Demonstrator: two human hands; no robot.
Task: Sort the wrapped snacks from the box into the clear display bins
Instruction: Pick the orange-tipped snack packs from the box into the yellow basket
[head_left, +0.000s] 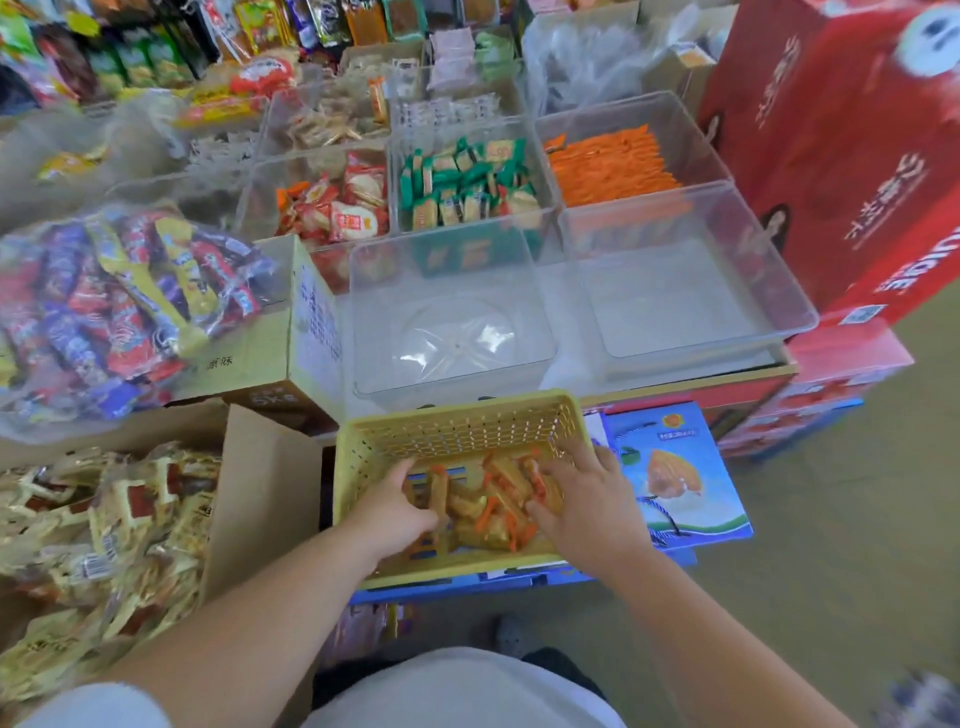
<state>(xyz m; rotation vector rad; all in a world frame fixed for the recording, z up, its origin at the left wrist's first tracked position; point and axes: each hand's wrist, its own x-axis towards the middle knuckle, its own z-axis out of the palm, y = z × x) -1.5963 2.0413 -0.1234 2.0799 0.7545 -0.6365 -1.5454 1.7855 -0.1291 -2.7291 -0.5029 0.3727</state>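
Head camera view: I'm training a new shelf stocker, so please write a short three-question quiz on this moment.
1. True or false: the left hand and the right hand both reach into the yellow perforated plastic basket.
2. Pick one: which clear plastic bin holds the thin orange stick packets? A) back right B) near centre C) near right
3. Short answer: what lies in the basket, between the hands?

Key: 1. True. 2. A. 3. Small orange-and-tan wrapped snacks.
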